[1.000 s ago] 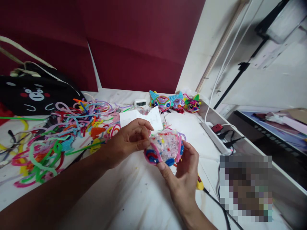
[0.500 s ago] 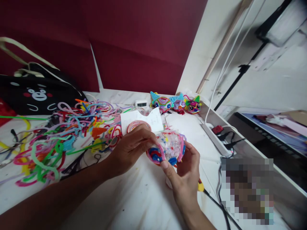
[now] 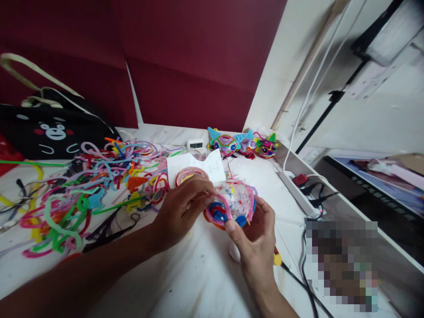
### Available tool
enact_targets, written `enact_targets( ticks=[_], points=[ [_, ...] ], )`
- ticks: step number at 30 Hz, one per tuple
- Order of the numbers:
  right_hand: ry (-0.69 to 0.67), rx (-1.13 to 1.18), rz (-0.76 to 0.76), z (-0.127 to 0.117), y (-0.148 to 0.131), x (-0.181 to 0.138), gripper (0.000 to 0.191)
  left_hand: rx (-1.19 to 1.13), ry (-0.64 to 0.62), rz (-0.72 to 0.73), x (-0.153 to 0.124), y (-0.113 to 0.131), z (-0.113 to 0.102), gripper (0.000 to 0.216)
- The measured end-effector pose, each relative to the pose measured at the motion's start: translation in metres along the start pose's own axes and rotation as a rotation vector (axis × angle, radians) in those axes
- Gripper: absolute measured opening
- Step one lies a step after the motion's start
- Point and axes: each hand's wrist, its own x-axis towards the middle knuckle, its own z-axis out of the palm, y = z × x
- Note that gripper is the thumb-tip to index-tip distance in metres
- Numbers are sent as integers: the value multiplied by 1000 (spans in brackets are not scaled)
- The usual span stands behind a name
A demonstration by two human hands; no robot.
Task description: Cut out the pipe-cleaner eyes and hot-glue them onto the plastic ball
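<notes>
Home craft desk: pipe-cleaner heap [image 3: 82, 190], finished animal faces [image 3: 243, 145], bear tote bag [image 3: 49, 132], power strip [image 3: 296, 190].

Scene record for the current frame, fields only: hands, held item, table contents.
left hand: pinching the craft's left edge
right hand: cupping the craft from below
craft: clear shell trimmed in pink, blue spirals
pipe cleaners: loose pile, table left
card: white, behind the hands
finished faces: three, at back wall
bag: black, far left
power strip: right edge

A black bear-face bag [image 3: 49, 132] sits behind tangled pipe cleaners [image 3: 86, 190]; three finished animal heads [image 3: 243, 145] line the wall.
</notes>
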Motion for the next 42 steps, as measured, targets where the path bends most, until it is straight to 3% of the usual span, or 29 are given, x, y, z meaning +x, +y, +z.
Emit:
enact_targets(
  ticks=[19,26,31,42],
  points=[
    [-10,16,17,-2,2,2,68,310,-71,300,-6,0,-2,37],
    [-9,12,-6,-2,2,2,67,289,-168,232,-10,6,-4,48],
    [-5,16,24,-2,3,1,69,282,-141,258,-17,2,6,56],
    [15,12,22,-1,5,0,69,270,-79,144,-29,0,23,59]
  ],
)
